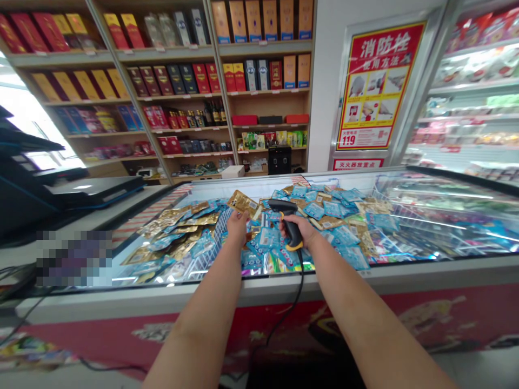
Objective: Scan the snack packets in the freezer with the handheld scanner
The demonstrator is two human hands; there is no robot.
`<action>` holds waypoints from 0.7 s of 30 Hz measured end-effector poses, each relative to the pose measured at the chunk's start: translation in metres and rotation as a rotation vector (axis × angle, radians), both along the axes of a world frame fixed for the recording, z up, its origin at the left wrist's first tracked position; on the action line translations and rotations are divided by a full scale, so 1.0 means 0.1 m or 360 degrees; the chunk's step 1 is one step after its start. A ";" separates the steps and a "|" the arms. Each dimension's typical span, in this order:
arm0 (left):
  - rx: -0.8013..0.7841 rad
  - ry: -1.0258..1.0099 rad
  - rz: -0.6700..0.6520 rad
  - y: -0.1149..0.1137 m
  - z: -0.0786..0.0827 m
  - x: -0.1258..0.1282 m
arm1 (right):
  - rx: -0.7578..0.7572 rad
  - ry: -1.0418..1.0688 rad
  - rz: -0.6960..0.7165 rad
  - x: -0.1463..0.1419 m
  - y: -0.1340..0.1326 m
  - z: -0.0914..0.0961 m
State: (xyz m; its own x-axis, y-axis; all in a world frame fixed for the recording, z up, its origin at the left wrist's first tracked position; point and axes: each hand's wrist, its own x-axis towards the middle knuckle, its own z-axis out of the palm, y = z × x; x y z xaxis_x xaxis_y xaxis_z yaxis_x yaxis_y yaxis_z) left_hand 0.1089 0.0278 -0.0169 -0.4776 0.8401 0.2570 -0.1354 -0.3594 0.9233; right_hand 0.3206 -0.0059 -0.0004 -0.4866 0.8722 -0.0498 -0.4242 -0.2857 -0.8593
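Note:
My left hand (237, 227) is closed on a gold foil packet (243, 203), lifted just above the pile in a chest freezer (308, 278). My right hand (302, 231) grips a black barcode scanner (284, 212) by its yellow-trimmed handle, its head pointing left at the gold packet. The scanner's black cable (298, 294) hangs down over the freezer's front rim. Beneath both hands lie several blue packets (336, 235) and gold packets (178, 227), heaped across the freezer.
Wooden shelves (182, 97) of boxed goods fill the back wall. A red fire-hydrant poster (375, 86) hangs at the right, beside a lit refrigerated case (470, 97). A dark checkout counter with equipment (48, 183) stands at the left.

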 end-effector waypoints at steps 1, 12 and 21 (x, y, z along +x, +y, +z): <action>0.0006 0.0006 -0.0003 0.00 0.00 0.00 | -0.0004 0.0007 -0.0002 0.00 0.00 0.00; 0.0003 0.0037 0.0602 0.00 0.02 -0.16 | -0.0001 0.0042 -0.0030 -0.01 0.03 -0.03; -0.0011 -0.0105 0.1043 -0.09 0.12 -0.32 | -0.0011 0.0029 -0.0042 0.00 0.03 -0.05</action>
State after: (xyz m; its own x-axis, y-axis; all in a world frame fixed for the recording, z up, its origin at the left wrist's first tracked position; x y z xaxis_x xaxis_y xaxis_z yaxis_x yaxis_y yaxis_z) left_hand 0.0769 0.0190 -0.0045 -0.9056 0.3714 0.2050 0.0528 -0.3807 0.9232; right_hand 0.3205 -0.0030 -0.0054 -0.4641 0.8845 -0.0473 -0.4470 -0.2800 -0.8496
